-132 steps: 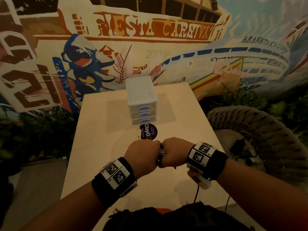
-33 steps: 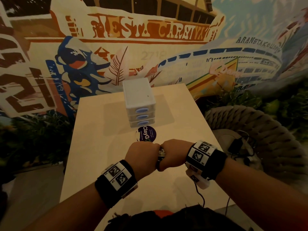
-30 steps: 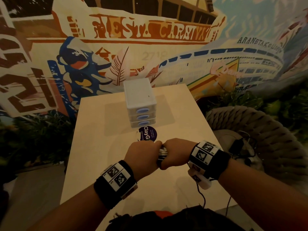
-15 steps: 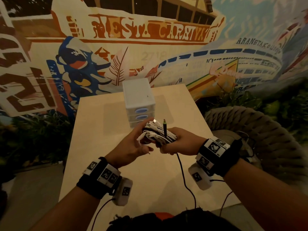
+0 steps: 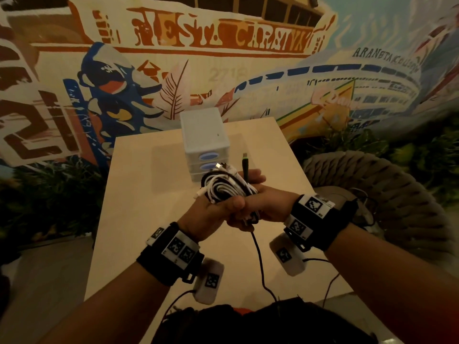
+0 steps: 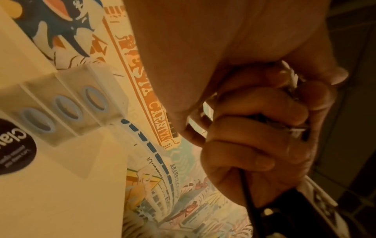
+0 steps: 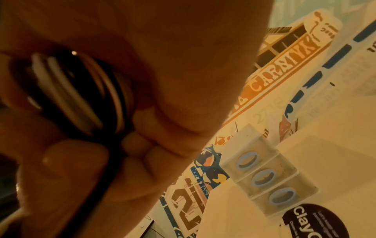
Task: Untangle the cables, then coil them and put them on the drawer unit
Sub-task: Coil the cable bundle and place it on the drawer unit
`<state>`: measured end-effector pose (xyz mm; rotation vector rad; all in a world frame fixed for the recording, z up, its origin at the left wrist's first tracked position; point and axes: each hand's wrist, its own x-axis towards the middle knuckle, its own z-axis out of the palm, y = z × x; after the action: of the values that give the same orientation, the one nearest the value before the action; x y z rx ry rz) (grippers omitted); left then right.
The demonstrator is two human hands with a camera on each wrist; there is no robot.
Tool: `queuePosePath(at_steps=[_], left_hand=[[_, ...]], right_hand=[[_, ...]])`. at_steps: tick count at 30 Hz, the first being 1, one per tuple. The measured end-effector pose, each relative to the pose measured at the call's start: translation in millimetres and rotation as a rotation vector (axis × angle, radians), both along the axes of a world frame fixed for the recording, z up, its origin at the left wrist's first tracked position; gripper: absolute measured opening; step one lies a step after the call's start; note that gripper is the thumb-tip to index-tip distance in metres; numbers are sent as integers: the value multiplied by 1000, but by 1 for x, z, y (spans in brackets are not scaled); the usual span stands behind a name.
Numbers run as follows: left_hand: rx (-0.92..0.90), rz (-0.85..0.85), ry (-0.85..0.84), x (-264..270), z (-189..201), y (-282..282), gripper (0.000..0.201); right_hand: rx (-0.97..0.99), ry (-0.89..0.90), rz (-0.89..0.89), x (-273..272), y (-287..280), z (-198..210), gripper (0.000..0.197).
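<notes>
Over the middle of the pale table [image 5: 139,219], both hands hold one bundle of black and white cables [image 5: 224,188]. My left hand [image 5: 216,209] grips its near side, thumb on top. My right hand [image 5: 258,192] grips its right side. A black cable end with a green-tipped plug [image 5: 245,165] sticks up from the bundle. One black cable [image 5: 255,247] hangs from the hands toward my body. The right wrist view shows the cable loops [image 7: 77,93] inside curled fingers. Just beyond the hands stands the white three-drawer unit [image 5: 203,135], its top bare.
A round dark sticker [image 6: 14,149] lies on the table in front of the drawers. A woven rope chair [image 5: 372,194] stands close on the right with dark items on its seat. A painted wall runs behind the table, with plants on both sides.
A second ago both fists were knuckles-up, low over the table. The hands have since turned and risen, showing the bundle, and my left hand went from open fingers to a grip on it.
</notes>
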<state>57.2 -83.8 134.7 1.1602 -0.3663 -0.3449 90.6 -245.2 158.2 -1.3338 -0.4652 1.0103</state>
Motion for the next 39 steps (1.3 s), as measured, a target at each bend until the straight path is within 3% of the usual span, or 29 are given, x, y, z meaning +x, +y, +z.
queuePosePath(at_steps=[3, 7, 12, 15, 17, 19, 21, 24, 29, 36, 39], left_hand=[[-73, 30, 65, -1, 6, -6, 64], [25, 109, 38, 4, 5, -3, 35], [151, 270, -104, 11, 11, 7, 12], [226, 368, -187, 20, 16, 18, 19], [329, 425, -245, 24, 23, 26, 17], [461, 421, -277, 25, 30, 37, 6], [618, 386, -299, 27, 28, 47, 29], [837, 274, -295, 27, 25, 48, 11], [1207, 143, -478, 31, 22, 36, 28], [1319, 159, -555, 31, 10, 32, 47], [1362, 158, -519, 32, 7, 32, 40]], right_hand=[[-33, -23, 3, 4, -2, 4, 41], [-114, -95, 80, 7, -7, 9, 18], [-395, -206, 86, 7, -10, -2, 46], [-657, -401, 134, 4, -18, -16, 43], [-707, -393, 68, 4, -27, -24, 45], [-639, -296, -46, 6, -39, -28, 45], [-551, -243, -113, 10, -49, -26, 40], [-476, -231, -151, 13, -49, -17, 36], [-424, -111, -218, 15, -39, -10, 41], [-402, -61, -255, 13, -29, -12, 60], [-436, -148, -216, 14, -26, -11, 65]])
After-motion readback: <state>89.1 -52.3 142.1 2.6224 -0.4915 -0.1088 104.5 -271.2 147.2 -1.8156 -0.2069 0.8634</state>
